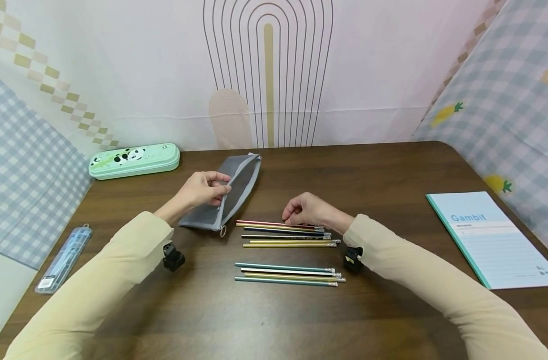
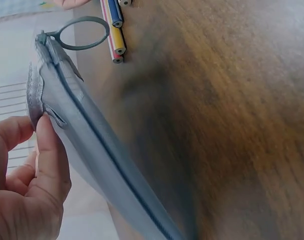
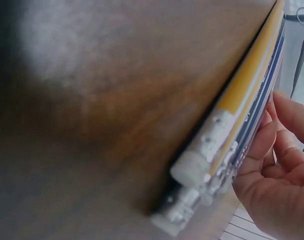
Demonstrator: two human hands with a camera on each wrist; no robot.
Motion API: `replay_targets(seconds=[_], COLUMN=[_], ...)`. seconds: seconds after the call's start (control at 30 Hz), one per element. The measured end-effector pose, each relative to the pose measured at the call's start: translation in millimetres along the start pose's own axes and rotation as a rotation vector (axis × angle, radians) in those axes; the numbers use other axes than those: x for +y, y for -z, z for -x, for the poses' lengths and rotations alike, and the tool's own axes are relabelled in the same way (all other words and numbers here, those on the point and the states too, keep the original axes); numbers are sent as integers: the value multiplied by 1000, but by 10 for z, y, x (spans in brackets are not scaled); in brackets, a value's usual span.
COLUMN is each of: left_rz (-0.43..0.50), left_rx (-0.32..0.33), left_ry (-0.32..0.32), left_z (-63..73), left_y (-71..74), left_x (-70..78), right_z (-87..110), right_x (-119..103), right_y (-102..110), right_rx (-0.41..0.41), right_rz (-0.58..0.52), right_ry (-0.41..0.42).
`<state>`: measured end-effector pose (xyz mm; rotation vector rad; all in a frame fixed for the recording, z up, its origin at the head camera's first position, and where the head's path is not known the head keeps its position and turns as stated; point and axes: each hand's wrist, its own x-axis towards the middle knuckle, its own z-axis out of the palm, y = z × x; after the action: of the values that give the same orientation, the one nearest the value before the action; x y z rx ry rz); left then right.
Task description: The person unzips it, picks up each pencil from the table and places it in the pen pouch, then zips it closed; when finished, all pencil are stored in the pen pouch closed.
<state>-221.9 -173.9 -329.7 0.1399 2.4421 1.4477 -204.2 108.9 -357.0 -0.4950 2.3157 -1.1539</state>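
Note:
My left hand (image 1: 204, 190) pinches the upper edge of a grey zippered pouch (image 1: 197, 218) and holds its mouth apart. A ring pull (image 1: 223, 231) hangs at the pouch's near end. My right hand (image 1: 311, 210) has its fingers curled down at the red pencil (image 1: 260, 222), farthest back in a row of several pencils; thumb and fingertips seem to pinch it, partly hidden. Beside it lie yellow, blue, black and gold pencils (image 1: 287, 245), eraser ends to the right. Nearer me is a second group with green pencils (image 1: 283, 282), a dark-and-white one and a gold one.
A mint panda pencil case (image 1: 154, 162) stands at the back left. A flat clear blue case (image 1: 64, 260) lies at the left edge. On the right is a light-blue notebook (image 1: 499, 245). Patterned cloth (image 1: 166, 75) hangs behind the brown table (image 1: 382, 175).

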Motion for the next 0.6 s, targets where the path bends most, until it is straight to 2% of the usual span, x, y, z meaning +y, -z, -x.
replay_targets(seconds=[0.2, 0.43, 0.6], left_rz=[32, 55, 85], left_rx=[2, -1, 0], left_ry=[-5, 15, 24], left_z=[27, 27, 29], left_y=[-4, -12, -20], left_x=[-14, -45, -60], right_z=[27, 65, 100], right_x=[15, 91, 102], right_y=[6, 122, 187], right_rx=[27, 129, 117], right_rz=[147, 307, 385], right_ry=[45, 111, 116])
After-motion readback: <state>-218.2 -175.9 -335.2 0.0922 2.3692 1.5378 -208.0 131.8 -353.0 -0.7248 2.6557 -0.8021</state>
